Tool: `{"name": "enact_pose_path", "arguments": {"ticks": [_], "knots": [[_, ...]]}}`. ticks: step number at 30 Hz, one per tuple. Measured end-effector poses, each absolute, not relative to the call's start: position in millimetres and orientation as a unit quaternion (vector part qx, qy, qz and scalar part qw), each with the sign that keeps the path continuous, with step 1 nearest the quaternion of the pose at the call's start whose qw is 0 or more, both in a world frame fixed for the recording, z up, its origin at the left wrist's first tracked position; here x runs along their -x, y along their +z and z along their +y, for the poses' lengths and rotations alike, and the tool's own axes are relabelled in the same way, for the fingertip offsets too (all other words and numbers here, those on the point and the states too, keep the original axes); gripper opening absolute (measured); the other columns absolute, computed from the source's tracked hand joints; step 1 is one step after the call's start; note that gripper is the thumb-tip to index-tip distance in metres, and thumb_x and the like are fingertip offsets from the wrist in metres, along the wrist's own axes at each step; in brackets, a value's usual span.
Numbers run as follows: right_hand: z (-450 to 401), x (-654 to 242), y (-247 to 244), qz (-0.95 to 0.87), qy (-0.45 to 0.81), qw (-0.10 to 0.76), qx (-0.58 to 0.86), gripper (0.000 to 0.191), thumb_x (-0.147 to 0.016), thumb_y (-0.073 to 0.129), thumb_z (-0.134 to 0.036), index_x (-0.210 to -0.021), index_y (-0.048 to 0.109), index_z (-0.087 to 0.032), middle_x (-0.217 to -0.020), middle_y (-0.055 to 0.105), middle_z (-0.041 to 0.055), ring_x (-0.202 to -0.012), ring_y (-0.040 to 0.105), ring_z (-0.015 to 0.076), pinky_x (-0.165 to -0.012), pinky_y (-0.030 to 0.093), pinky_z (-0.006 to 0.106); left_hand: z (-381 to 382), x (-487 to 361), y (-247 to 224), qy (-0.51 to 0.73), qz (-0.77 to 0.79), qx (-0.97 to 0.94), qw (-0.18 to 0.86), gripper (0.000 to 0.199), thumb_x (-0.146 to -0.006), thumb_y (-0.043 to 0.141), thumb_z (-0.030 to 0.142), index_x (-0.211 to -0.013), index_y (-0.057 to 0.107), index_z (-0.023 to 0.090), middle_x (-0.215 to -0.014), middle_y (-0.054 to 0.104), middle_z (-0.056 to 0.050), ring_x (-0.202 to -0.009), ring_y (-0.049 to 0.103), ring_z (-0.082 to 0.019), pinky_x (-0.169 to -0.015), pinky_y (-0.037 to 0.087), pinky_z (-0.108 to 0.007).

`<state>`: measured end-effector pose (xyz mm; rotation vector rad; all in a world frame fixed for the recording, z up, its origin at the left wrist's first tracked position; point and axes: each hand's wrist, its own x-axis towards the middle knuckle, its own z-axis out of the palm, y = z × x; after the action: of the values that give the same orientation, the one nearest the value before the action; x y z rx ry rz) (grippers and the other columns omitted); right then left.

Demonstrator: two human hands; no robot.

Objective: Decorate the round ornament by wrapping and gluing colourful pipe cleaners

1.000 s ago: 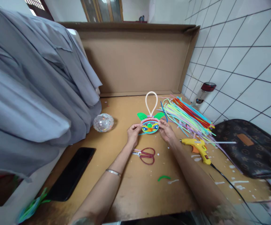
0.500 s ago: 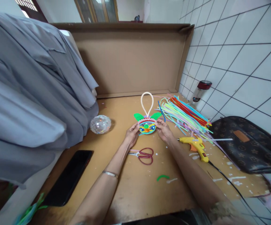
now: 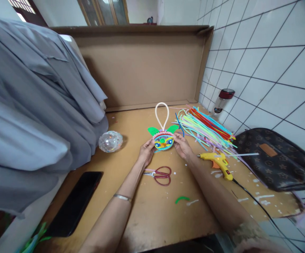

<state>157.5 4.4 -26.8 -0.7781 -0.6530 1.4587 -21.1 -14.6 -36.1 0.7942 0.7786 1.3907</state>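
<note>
Between my two hands is a round animal-face ornament (image 3: 163, 141) with green ears, blue eyes, an orange nose and a white loop on top. My left hand (image 3: 147, 151) pinches its left edge. On the opposite edge, the fingers of my right hand (image 3: 182, 144) are closed as well. Red-handled scissors (image 3: 162, 175) lie just below the ornament, blades to the left. A short green curved strip (image 3: 182, 199) rests nearer to me. To the right of my right hand lies a yellow glue gun (image 3: 218, 162) with a glue stick in its back.
Many coloured pipe cleaners (image 3: 207, 126) are piled at the back right, near a red-capped bottle (image 3: 222, 102). A brown bag (image 3: 279, 160) sits at right. On the left are a clear faceted ball (image 3: 110, 141), a black phone (image 3: 74, 203) and grey cloth (image 3: 36, 105). A cardboard panel (image 3: 141, 66) stands behind.
The whole view has shifted slightly, so everything appears a little further left. Both hands keep hold of the ornament, which looks tilted slightly differently.
</note>
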Motion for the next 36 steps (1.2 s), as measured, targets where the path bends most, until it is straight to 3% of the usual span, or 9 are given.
{"name": "enact_pose_path", "arguments": {"ticks": [9, 18, 26, 36], "knots": [[3, -159, -23, -0.275, 0.65, 0.626, 0.332, 0.033, -0.051, 0.089, -0.02, -0.077, 0.068, -0.021, -0.074, 0.069, -0.0062, -0.071, 0.062, 0.0089, -0.067, 0.048, 0.02, -15, 21, -36, 0.609, 0.341, -0.34, 0.63, 0.05, -0.057, 0.091, 0.043, -0.094, 0.073, 0.015, -0.1, 0.078, -0.012, -0.102, 0.072, -0.028, -0.097, 0.055, -0.045], [3, -165, -19, -0.334, 0.618, 0.608, 0.37, 0.037, -0.049, 0.09, -0.029, -0.077, 0.066, -0.022, -0.076, 0.068, -0.0048, -0.074, 0.061, 0.0123, -0.069, 0.048, 0.024, -17, 21, -32, 0.607, 0.339, -0.338, 0.634, 0.056, -0.052, 0.094, 0.046, -0.094, 0.073, 0.015, -0.098, 0.078, -0.01, -0.098, 0.073, -0.026, -0.099, 0.054, -0.044], [1, -176, -11, -0.411, 0.591, 0.562, 0.408, 0.041, -0.046, 0.092, -0.034, -0.075, 0.065, -0.023, -0.072, 0.066, -0.0046, -0.068, 0.06, 0.0127, -0.069, 0.047, 0.027, -17, 27, -30, 0.586, 0.335, -0.367, 0.64, 0.053, -0.055, 0.092, 0.046, -0.093, 0.074, 0.015, -0.099, 0.078, -0.012, -0.107, 0.07, -0.03, -0.103, 0.051, -0.045], [1, -171, -10, -0.397, 0.595, 0.572, 0.402, 0.041, -0.043, 0.09, -0.034, -0.072, 0.063, -0.023, -0.072, 0.066, -0.0042, -0.07, 0.059, 0.0135, -0.069, 0.047, 0.027, -15, 28, -32, 0.597, 0.348, -0.367, 0.623, 0.057, -0.051, 0.093, 0.047, -0.094, 0.072, 0.016, -0.095, 0.077, -0.01, -0.094, 0.072, -0.026, -0.092, 0.055, -0.043]]}}
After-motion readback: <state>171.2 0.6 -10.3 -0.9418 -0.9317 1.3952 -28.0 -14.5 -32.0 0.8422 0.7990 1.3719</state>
